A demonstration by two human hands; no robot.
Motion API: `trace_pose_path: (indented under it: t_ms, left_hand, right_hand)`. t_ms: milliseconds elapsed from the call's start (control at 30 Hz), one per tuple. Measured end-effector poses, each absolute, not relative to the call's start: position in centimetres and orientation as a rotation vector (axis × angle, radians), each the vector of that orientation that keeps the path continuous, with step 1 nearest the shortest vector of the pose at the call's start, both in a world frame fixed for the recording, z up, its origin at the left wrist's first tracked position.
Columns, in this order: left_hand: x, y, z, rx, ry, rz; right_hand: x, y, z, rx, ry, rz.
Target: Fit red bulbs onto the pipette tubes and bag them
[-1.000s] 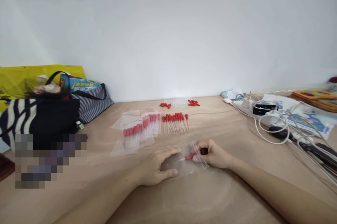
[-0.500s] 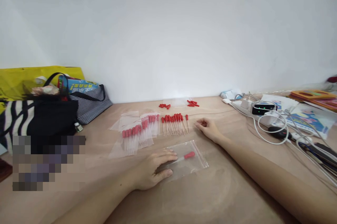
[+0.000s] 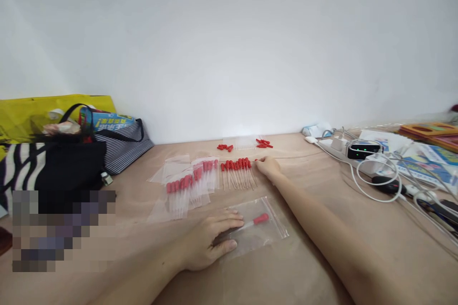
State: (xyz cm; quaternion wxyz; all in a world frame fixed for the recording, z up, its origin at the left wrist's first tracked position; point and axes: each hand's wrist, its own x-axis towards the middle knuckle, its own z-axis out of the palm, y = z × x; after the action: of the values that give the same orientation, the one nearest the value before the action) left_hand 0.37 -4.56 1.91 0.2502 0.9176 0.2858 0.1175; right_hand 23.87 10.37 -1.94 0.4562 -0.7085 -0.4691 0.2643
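My left hand (image 3: 214, 243) lies flat with its fingers stretched over the left part of a clear zip bag (image 3: 250, 240). Inside that bag is a dropper (image 3: 261, 218) with a red rubber bulb; the end of its stem is under my fingers. My right hand (image 3: 267, 167) is closed in a pinch at the red bulb of the dropper (image 3: 256, 161) at the right end of a row. Several more droppers (image 3: 238, 165) lie side by side in that row, bulbs away from me. To their left, several bagged droppers (image 3: 184, 182) overlap in a pile.
Loose red bulbs (image 3: 265, 144) and clear stems (image 3: 245, 142) lie by the wall. At left stand a striped bag (image 3: 129, 147) and a black-and-white bag (image 3: 67, 166). White cables (image 3: 375, 197), a power strip (image 3: 327, 143) and printed packets (image 3: 411, 171) crowd the right side.
My right hand has moved left to the end dropper of the row and closed at its bulb. My left hand stays on the bag. The view has shifted slightly.
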Motion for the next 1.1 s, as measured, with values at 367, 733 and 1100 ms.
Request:
trace_pose_path:
  t_ms: [367, 733, 1100]
  left_hand:
    - [0.5, -4.3, 1.9, 2.518, 0.780, 0.310]
    - [0.1, -4.3, 1.3, 2.483, 0.898, 0.299]
    - [0.4, -4.4, 1.6, 2.492, 0.865, 0.341]
  right_hand:
    - [29.3, 0.3, -2.6, -1.171, -0.868, 0.947]
    - [27.9, -3.3, -2.1, -0.940, -0.783, 1.200]
    - [26.5, -3.5, -3.3, -1.179, -1.510, 1.052]
